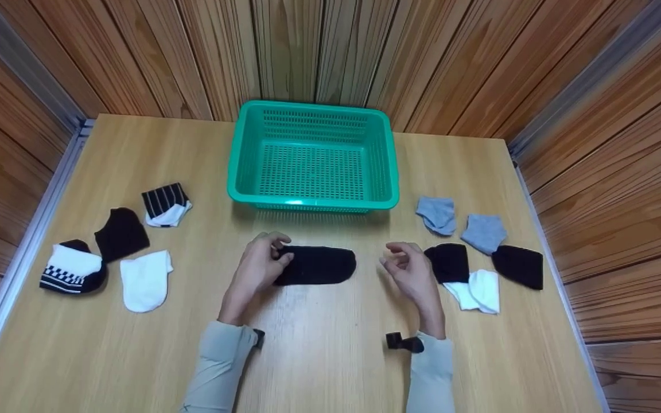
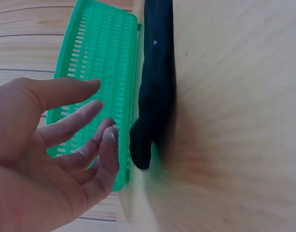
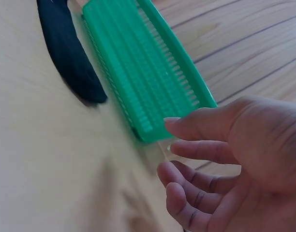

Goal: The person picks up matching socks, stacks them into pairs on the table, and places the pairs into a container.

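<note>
The item under review is a long, flat black fabric sock (image 1: 319,265), rounded at its right end, lying crosswise on the pale wood-grain tabletop (image 1: 319,350) in front of you. You should find it light, soft and limp, with little risk of breakage; slipping seems unlikely, sagging and creasing more probable. (Whether one layer or a stacked pair lies there cannot be told.) Take hold at both ends, pinching all the layers, so that the middle does not droop.

Your left hand (image 1: 259,264) is at the left end, fingers loosely bent with a moderate gap to the thumb, holding nothing; contact with the fabric cannot be confirmed. Your right hand (image 1: 413,272) is apart from the rounded end, fingers curved, a narrow gap at the thumb, nothing held.

Edges: the green perforated plastic basket (image 1: 313,203) stands just beyond the sock, its raised front rim limiting forward travel. On your right, a folded black fabric sock (image 1: 451,264) lies close beside that hand; keep sideways sweeps short. Your widest room is tabletop on the near side, between your forearms.
</note>
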A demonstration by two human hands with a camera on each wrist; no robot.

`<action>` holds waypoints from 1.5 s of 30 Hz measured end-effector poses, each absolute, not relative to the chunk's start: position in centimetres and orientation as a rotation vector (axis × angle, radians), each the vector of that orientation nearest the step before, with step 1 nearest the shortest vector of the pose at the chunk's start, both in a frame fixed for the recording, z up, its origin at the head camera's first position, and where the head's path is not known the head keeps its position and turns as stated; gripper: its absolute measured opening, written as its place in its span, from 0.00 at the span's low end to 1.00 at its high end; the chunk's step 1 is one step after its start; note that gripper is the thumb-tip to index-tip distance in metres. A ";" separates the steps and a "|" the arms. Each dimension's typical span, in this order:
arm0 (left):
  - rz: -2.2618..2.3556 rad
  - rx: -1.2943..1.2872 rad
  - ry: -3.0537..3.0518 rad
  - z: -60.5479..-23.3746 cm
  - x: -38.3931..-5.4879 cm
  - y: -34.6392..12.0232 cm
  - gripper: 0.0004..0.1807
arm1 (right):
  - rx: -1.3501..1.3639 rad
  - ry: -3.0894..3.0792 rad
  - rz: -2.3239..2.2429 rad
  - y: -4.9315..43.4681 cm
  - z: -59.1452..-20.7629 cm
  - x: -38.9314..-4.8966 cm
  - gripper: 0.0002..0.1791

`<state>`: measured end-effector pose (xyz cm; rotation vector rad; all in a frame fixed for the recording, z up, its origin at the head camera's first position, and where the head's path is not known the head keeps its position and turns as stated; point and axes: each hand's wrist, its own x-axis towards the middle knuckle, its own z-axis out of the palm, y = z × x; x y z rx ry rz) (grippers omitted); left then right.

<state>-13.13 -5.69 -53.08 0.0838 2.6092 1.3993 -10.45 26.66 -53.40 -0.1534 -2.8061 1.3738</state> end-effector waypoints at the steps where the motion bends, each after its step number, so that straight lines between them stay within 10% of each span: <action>1: 1.423 0.092 2.597 -53.0 -13.2 -5.4 0.16 | -0.170 -2.808 1.363 27.1 -53.3 -10.4 0.20; 45: 1.667 0.122 1.924 -54.3 -15.7 17.4 0.25 | -0.754 -2.728 1.204 38.5 -53.2 -9.1 0.26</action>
